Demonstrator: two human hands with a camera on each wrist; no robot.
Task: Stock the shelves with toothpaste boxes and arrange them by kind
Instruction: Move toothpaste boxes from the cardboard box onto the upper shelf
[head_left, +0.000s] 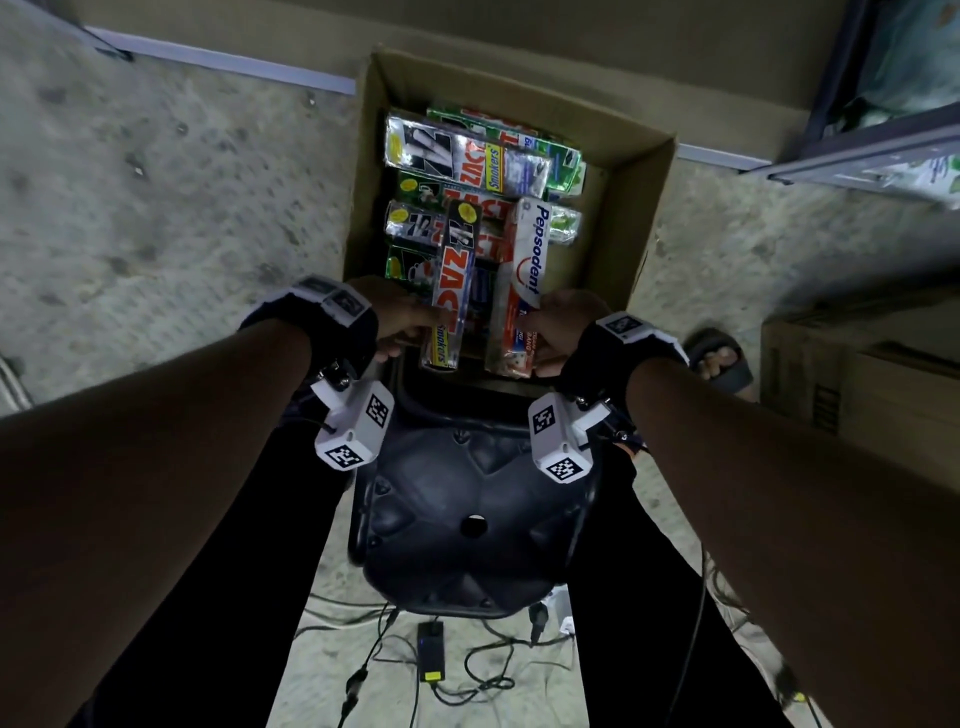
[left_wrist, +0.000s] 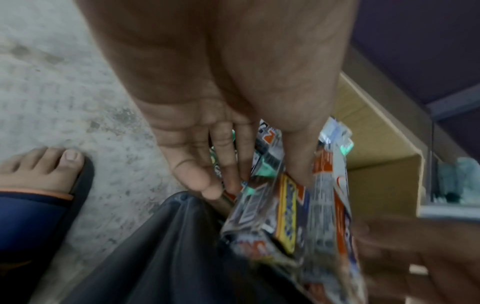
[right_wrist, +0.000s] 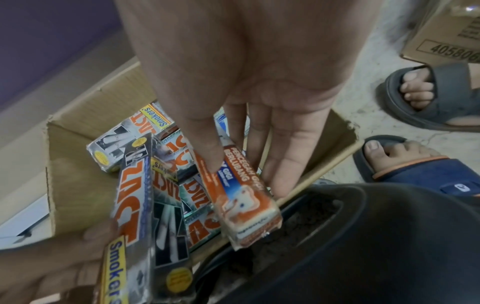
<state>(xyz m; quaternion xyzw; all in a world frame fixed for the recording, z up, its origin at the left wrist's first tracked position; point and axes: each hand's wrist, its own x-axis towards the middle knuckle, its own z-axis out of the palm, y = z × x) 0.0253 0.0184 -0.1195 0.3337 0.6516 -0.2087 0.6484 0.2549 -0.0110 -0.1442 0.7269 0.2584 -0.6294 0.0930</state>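
An open cardboard carton (head_left: 641, 171) on the floor holds several toothpaste boxes, mostly silver and green Zact packs (head_left: 467, 156). My left hand (head_left: 402, 325) grips the near end of a black and silver Zact Smokers box (head_left: 453, 291) over the carton. In the left wrist view the left hand (left_wrist: 241, 168) pinches that Zact Smokers box (left_wrist: 283, 214) between thumb and fingers. My right hand (head_left: 558, 322) grips the near end of a white and red Pepsodent box (head_left: 522, 275). In the right wrist view its thumb and fingers (right_wrist: 285, 152) hold the Pepsodent box (right_wrist: 239, 191) beside the Zact Smokers box (right_wrist: 132, 205).
A black plastic stool (head_left: 470, 499) stands between my legs, just before the carton. A shelf edge (head_left: 857, 150) with goods is at the upper right. Another cardboard box (head_left: 852, 374) sits on the right. Cables and a power adapter (head_left: 431, 654) lie on the floor. Sandalled feet (right_wrist: 431, 96) stand nearby.
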